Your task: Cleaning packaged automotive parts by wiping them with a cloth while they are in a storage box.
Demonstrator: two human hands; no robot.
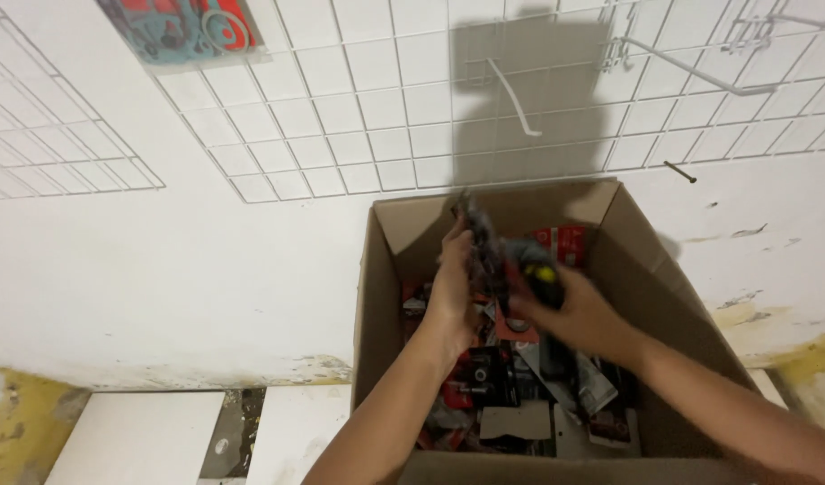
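Packets (484, 256) held between both hands' grips above box (381, 269)

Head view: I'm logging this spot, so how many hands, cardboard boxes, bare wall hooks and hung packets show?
Hands: 2, the left hand and the right hand, both blurred, on dark packaged items over the box
Cardboard box: 1
Bare white hooks on the wire grid: 2, the second at
Hung packet: 1
Total: 6
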